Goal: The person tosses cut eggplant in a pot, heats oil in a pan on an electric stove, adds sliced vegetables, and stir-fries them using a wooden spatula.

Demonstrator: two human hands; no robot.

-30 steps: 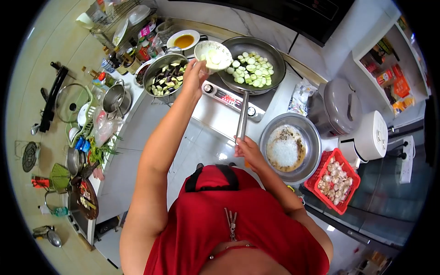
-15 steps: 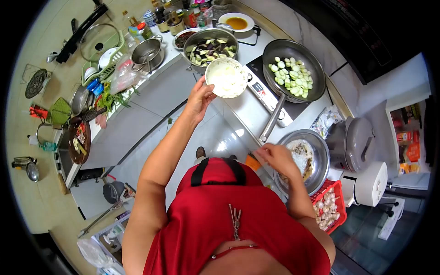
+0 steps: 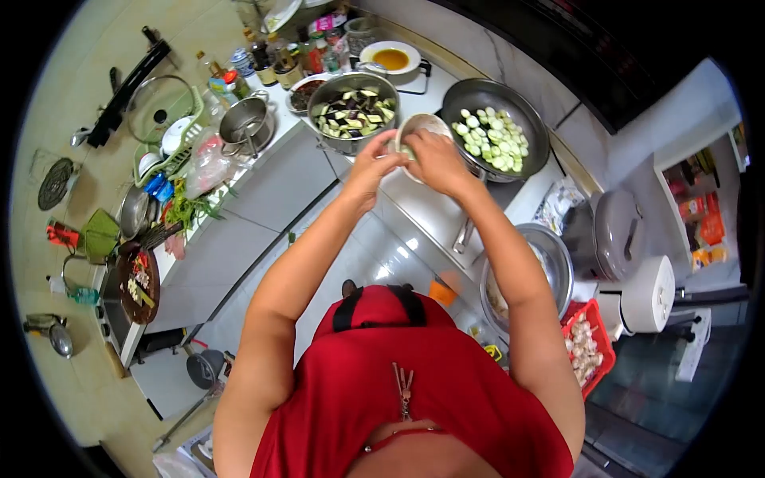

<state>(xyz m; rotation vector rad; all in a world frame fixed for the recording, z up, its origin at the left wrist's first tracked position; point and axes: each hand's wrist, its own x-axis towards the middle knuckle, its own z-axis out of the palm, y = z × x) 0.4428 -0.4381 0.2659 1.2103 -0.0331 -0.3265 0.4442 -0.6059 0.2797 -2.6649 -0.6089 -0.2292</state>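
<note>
My left hand [image 3: 372, 170] grips a small white bowl [image 3: 421, 123] by its near left side, and the bowl is tipped. My right hand [image 3: 437, 162] reaches into the bowl's mouth, fingers curled together; what they hold is hidden. Just right of the bowl sits a dark frying pan [image 3: 535, 119] with pale green, round-cut slices [image 3: 496, 137] in it. Left of the bowl, a steel pot [image 3: 351, 146] holds cut eggplant pieces [image 3: 355, 111].
The pan's handle [image 3: 464, 237] points toward me. A large steel basin [image 3: 558, 263], a red basket [image 3: 599, 362] of garlic and a rice cooker [image 3: 649, 295] stand on the right. Sauce bottles [image 3: 280, 60], a plate of brown liquid [image 3: 413, 54] and a small saucepan [image 3: 249, 127] line the back left.
My right hand has moved up from beside the basin into the bowl. The bowl, level before with white contents showing, is now tipped and slightly nearer the frying pan.
</note>
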